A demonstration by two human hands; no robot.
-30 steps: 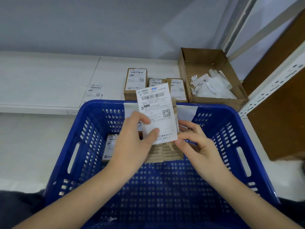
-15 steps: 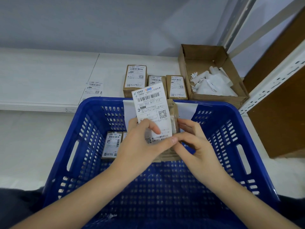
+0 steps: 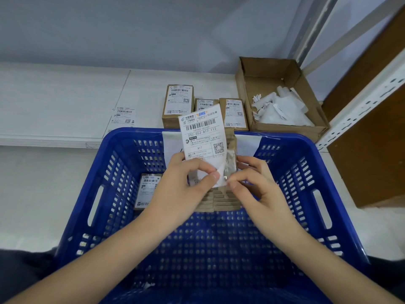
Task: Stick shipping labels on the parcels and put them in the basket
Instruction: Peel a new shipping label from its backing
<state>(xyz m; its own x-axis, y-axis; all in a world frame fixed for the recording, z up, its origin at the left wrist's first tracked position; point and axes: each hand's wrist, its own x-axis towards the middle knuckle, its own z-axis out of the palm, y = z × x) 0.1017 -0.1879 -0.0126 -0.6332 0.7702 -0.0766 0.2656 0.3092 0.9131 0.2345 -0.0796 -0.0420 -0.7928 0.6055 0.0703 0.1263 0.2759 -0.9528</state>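
- The left hand [image 3: 186,185] pinches the lower end of a white shipping label [image 3: 202,137] between thumb and curled fingers, holding it upright above the blue basket [image 3: 328,194].
- The right hand [image 3: 256,185] pinches the label's backing film [image 3: 230,163] at the label's lower right corner, thumb and forefinger closed on it, the other fingers curled behind.
- Behind the label, a brown cardboard parcel [image 3: 221,200] is held between the two hands over the middle of the basket; which fingers bear it cannot be told.
- One labelled parcel [image 3: 148,189] lies on the basket floor against its left wall.
- A white sheet [image 3: 247,143] hangs on the inside of the basket's far wall.
- Three labelled parcels [image 3: 178,104] stand in a row on the white shelf [image 3: 54,102], just past the basket's far rim.
- A loose label [image 3: 123,115] lies flat on the shelf, left of that row and well apart from it.
- An open cardboard box [image 3: 247,88] with crumpled white backing papers [image 3: 282,110] sits at the shelf's right end, touching the row of parcels.
- A white perforated rack post [image 3: 361,102] slants along the right side, in front of a brown board [image 3: 372,150].
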